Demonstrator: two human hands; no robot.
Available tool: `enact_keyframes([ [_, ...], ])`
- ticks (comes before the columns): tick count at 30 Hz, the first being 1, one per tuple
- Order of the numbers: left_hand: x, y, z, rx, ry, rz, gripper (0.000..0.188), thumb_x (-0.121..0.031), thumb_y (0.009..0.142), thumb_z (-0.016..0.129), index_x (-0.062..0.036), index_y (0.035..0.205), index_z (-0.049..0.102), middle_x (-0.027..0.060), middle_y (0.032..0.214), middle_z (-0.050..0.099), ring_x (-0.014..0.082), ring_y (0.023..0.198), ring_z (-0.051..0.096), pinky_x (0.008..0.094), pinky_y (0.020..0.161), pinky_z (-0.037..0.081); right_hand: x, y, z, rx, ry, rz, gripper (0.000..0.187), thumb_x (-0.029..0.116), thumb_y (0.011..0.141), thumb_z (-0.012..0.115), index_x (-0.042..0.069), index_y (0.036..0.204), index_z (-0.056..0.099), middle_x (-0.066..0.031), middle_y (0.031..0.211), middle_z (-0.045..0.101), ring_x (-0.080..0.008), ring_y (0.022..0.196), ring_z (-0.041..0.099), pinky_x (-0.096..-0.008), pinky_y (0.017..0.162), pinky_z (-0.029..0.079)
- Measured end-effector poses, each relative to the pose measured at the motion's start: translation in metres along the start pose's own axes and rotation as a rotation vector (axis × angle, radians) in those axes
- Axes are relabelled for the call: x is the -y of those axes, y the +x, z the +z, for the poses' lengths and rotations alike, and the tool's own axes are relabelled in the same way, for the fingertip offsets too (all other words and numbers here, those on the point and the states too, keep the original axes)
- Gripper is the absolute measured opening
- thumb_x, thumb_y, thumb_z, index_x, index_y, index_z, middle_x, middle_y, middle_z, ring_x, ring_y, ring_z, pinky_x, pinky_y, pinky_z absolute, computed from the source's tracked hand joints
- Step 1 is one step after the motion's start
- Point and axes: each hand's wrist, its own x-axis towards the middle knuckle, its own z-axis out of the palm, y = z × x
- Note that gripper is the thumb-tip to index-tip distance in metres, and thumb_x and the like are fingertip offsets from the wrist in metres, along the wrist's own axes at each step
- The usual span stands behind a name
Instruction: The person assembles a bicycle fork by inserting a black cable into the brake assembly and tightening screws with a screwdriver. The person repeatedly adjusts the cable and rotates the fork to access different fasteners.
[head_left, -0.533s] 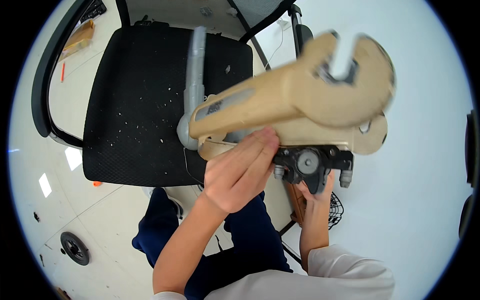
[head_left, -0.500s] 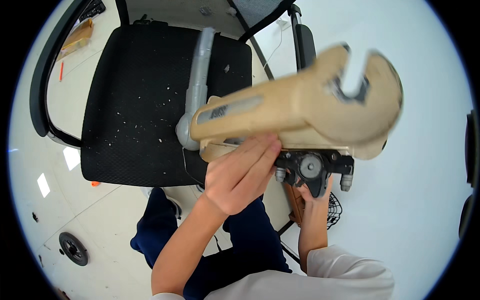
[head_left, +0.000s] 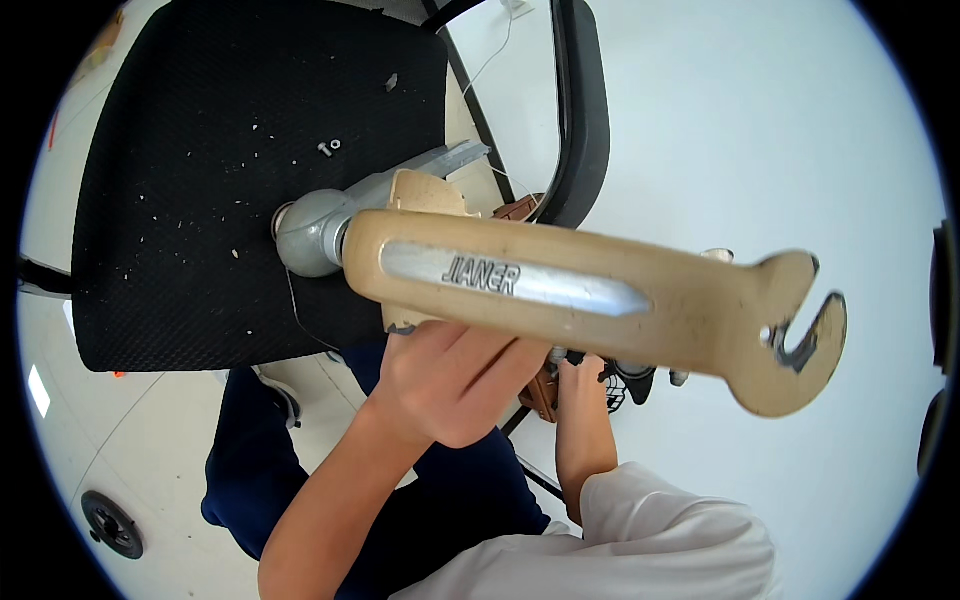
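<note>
A beige wheel fork point(head_left: 690, 310), with a silver strip on its leg and a slotted hook-shaped end, is held up close before me. From its left end a grey tube point(head_left: 395, 192) with a rounded grey joint point(head_left: 312, 238) extends over the chair seat. My left hand point(head_left: 455, 385) is wrapped around the fork from underneath. A black brake caliper point(head_left: 635, 378) shows partly below the fork. My right hand point(head_left: 583, 375) is beside the caliper, its fingers mostly hidden, so its grip cannot be seen.
The black chair seat point(head_left: 190, 190) carries white crumbs, a small bolt point(head_left: 324, 150) and a nut point(head_left: 336, 144). A chair armrest point(head_left: 585, 100) rises at the right of the seat. On the floor at the lower left lies a small black wheel point(head_left: 112, 523). A brown box point(head_left: 541, 395) stands behind my right forearm.
The fork has turned: its slotted end has swung down and right, and the grey tube has tipped from upright toward the right. My left hand still holds it. More of the caliper is hidden.
</note>
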Motion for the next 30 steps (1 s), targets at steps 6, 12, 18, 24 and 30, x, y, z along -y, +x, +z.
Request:
enact_keyframes([
  [6,-0.006,-0.003,-0.001,0.002,-0.047,-0.072,0.031,-0.006,0.054,0.068,-0.0045,0.085,0.072,0.0057,0.083,0.068,0.0155,0.062,0.060,0.0238,0.059,0.051,0.001,0.004,0.001,-0.005,0.005,-0.004,0.032,0.030,0.096,0.056,0.007,0.118,0.059,-0.0096,0.115,0.064,-0.0234,0.101,0.061,-0.0420,0.091,0.052],
  [12,-0.002,-0.005,0.001,0.028,-0.002,-0.035,0.030,-0.008,0.055,0.067,-0.0052,0.084,0.073,0.0060,0.085,0.069,0.0148,0.062,0.060,0.0246,0.060,0.051,-0.001,0.001,0.004,-0.004,0.021,0.003,0.032,0.029,0.096,0.056,0.007,0.119,0.058,-0.0089,0.116,0.064,-0.0226,0.103,0.060,-0.0423,0.092,0.051],
  [18,-0.012,-0.004,-0.004,0.149,-0.032,-0.153,0.026,0.000,0.061,0.072,-0.0009,0.087,0.072,0.0115,0.089,0.070,0.0274,0.076,0.066,0.0374,0.073,0.055,-0.011,0.000,0.005,0.040,0.050,0.040,0.032,0.028,0.097,0.055,0.007,0.120,0.057,-0.0083,0.116,0.063,-0.0219,0.105,0.059,-0.0425,0.093,0.051],
  [24,0.005,0.020,0.006,0.049,0.052,-0.110,0.030,0.005,0.058,0.075,-0.0034,0.087,0.072,0.0091,0.085,0.069,0.0231,0.069,0.066,0.0291,0.060,0.053,0.016,-0.034,0.013,0.291,0.076,0.237,0.031,0.028,0.097,0.055,0.008,0.121,0.056,-0.0077,0.116,0.063,-0.0211,0.106,0.058,-0.0428,0.095,0.050],
  [30,0.012,0.011,0.016,-0.047,0.144,0.052,0.026,-0.015,0.057,0.062,-0.0055,0.080,0.071,0.0050,0.084,0.069,0.0174,0.067,0.065,0.0245,0.053,0.052,0.021,-0.073,0.013,0.454,0.059,0.369,0.031,0.027,0.097,0.055,0.008,0.122,0.056,-0.0071,0.117,0.062,-0.0204,0.108,0.057,-0.0430,0.096,0.049],
])
